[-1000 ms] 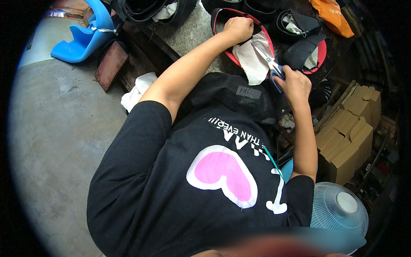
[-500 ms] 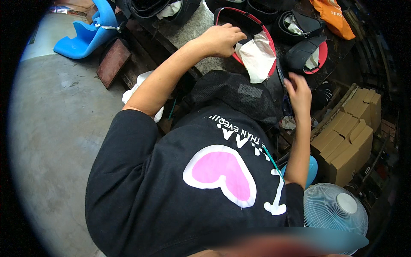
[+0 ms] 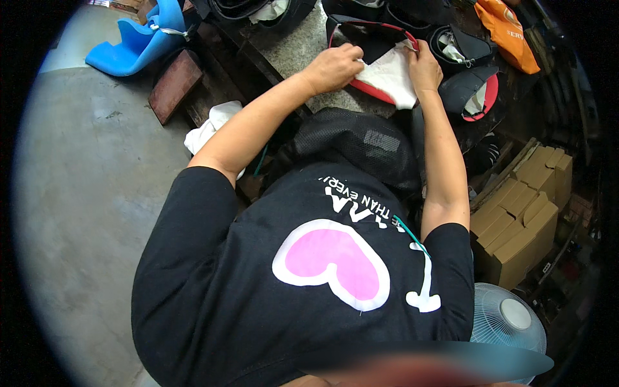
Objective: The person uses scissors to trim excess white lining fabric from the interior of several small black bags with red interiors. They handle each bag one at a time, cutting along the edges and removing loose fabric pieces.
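Observation:
In front of me lies what looks like an unfinished black cap with red edging and a loose piece of white cloth (image 3: pixel 390 71) inside its opening. My left hand (image 3: pixel 334 68) has its fingers closed on the cap's left edge. Across from it, my right hand (image 3: pixel 425 69) pinches the right edge, where the white cloth meets the red edging. The fingertips of both hands are partly hidden. Close by on the right sits another black cap (image 3: pixel 459 90) with a red rim and white lining.
More black pieces with white lining (image 3: pixel 449 50) crowd the far side of the worktop (image 3: pixel 284 53). An orange bag (image 3: pixel 506 35) is at the far right. Cardboard boxes (image 3: pixel 516 226) and a fan (image 3: pixel 509 322) stand to my right. Leftward are a blue plastic chair (image 3: pixel 138 44) and a white cloth (image 3: pixel 213 126).
My right hand has moved up and forward from beside the cap and taken hold of its right edge. The cap has turned a little, and my left hand stays on its left edge.

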Available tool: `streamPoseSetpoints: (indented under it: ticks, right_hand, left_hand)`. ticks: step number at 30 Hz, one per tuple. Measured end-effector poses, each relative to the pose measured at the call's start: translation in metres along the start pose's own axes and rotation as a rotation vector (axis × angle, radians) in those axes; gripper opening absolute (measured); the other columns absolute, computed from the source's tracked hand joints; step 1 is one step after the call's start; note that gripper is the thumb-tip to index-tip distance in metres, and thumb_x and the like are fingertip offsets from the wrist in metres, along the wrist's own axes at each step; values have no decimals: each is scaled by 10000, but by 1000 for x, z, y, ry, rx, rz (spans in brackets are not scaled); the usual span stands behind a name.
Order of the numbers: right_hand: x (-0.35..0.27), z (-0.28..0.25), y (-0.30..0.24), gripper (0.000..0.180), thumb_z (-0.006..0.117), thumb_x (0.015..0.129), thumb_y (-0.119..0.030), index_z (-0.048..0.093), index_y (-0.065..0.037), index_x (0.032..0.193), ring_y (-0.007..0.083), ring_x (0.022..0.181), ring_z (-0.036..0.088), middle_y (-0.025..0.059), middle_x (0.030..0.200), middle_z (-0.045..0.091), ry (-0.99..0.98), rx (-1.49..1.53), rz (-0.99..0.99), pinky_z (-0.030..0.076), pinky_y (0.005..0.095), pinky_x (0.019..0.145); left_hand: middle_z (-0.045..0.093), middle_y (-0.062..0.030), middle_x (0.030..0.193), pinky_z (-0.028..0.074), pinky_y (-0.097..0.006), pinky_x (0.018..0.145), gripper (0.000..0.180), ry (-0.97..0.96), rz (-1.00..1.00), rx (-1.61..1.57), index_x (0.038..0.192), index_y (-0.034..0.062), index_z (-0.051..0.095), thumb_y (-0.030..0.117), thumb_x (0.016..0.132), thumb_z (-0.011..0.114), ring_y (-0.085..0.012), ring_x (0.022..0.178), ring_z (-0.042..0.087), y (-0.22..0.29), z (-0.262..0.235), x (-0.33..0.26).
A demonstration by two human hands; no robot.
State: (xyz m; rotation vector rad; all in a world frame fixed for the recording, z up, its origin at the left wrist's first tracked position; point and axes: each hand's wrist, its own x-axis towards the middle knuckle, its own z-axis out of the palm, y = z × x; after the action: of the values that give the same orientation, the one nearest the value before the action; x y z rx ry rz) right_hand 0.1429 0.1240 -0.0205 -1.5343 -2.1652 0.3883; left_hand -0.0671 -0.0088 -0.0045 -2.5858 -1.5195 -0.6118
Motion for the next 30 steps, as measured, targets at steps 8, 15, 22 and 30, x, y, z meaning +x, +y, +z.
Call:
streamPoseSetpoints:
  ticks: [8, 15, 22, 30]
  right_hand:
    - [-28, -34, -48, 559, 722, 666, -170, 563, -270, 1193, 182, 1022, 543, -14, 1115, 537, 491, -103, -844, 364, 372, 904]
    - [-61, 0, -54, 220, 607, 807, -130, 620, -126, 1027, 296, 933, 627, 88, 1048, 630, -114, 146, -783, 505, 413, 848]
    - [-21, 20, -10, 213, 620, 873, -182, 676, -50, 1031, 319, 1023, 606, 114, 1103, 635, -403, 269, -441, 465, 373, 910]
    - [-36, 28, -8, 352, 637, 887, -345, 680, -16, 1005, 307, 945, 635, 141, 1006, 667, -249, 298, -504, 481, 359, 853]
  left_hand:
    - [644, -116, 1058, 519, -403, 832, 229, -228, -288, -155, 991, 108, 681, 218, 791, 669, -314, 980, 623, 17, 5, -10]
    - [656, -193, 986, 505, -460, 801, 249, -244, -417, -328, 1007, 39, 638, 143, 782, 640, -373, 952, 625, 7, 8, -10]
    - [607, -148, 935, 497, -423, 805, 243, 124, -362, -358, 1002, 57, 572, 125, 788, 663, -333, 937, 607, -1, 18, -29]
    - [610, -125, 977, 519, -425, 815, 467, 132, -460, -92, 1027, 127, 654, 465, 724, 763, -327, 940, 623, 20, 25, -19]
